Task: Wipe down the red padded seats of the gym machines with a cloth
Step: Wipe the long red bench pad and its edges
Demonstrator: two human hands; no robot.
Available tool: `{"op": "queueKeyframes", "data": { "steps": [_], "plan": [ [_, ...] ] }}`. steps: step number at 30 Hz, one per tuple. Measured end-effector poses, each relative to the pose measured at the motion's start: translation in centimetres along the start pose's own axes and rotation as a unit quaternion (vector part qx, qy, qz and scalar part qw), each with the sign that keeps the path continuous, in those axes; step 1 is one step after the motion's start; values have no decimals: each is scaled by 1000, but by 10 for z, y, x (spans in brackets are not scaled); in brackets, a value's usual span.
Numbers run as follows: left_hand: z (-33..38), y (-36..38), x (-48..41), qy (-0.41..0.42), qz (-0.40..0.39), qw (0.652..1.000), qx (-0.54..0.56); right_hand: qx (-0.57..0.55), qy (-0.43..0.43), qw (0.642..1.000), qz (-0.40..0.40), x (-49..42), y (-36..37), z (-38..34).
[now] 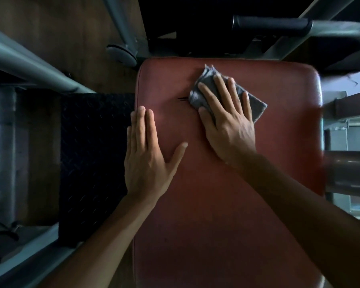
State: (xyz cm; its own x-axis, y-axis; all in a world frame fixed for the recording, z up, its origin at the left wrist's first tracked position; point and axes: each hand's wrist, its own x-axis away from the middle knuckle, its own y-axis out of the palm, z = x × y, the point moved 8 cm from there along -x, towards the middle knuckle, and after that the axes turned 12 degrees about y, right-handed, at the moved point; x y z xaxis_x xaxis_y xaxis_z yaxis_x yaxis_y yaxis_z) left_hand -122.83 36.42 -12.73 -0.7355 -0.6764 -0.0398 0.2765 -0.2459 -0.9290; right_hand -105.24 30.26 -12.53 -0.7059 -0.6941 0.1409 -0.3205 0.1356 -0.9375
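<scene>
A red padded seat (216, 204) fills the middle of the view, seen from straight above. A folded grey cloth (258, 104) lies on its far part, and my right hand (227, 121) presses flat on it with straight, spread fingers. A small dark slit in the padding shows just left of the cloth. My left hand (148, 154) rests flat on the seat's left edge, fingers straight, thumb spread out toward the middle. It holds nothing.
Grey metal frame tubes (29, 61) run diagonally at the left, over a black tread plate (92, 159). A black foam-covered handle (270, 23) sits beyond the seat at the top. Metal posts (349, 169) stand at the right. The floor is brown wood.
</scene>
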Motion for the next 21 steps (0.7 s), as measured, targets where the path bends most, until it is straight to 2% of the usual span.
{"op": "queueKeyframes", "data": {
  "steps": [2, 5, 6, 9, 11, 14, 15, 16, 19, 20, 21],
  "plan": [
    [1, 0, 0, 4, 0, 1000, -3, -10, 4, 1000, 4, 5, 3, -13],
    [0, -1, -1, 3, 0, 1000, 2, 35, -109, 993, -14, 38, 7, -11],
    [1, -1, -1, 2, -1, 1000, 0, 42, -116, 992, -16, 36, 6, -6],
    [1, 0, -1, 5, -2, 1000, -14, 9, -13, 1000, -6, 2, 5, -14],
    [2, 0, 0, 9, -3, 1000, -20, -3, 0, 1000, -14, -4, 9, -31],
    [1, 0, -1, 8, -6, 1000, -11, 33, -132, 991, -16, 23, 9, -26],
    [1, 0, -1, 8, -8, 1000, -8, 48, -151, 987, -16, 25, 5, -17],
    [1, 0, -1, 10, -10, 1000, -7, 51, -137, 989, -16, 18, 2, -8],
    [1, 1, 0, 12, -10, 1000, -15, 4, 12, 1000, -24, -18, 2, -15],
    [1, 1, 1, 14, -11, 1000, -19, -3, 21, 999, -27, -21, 5, -29],
    [1, 1, 1, 15, -12, 1000, -21, -3, -4, 1000, -30, -18, 7, -42]
  ]
}}
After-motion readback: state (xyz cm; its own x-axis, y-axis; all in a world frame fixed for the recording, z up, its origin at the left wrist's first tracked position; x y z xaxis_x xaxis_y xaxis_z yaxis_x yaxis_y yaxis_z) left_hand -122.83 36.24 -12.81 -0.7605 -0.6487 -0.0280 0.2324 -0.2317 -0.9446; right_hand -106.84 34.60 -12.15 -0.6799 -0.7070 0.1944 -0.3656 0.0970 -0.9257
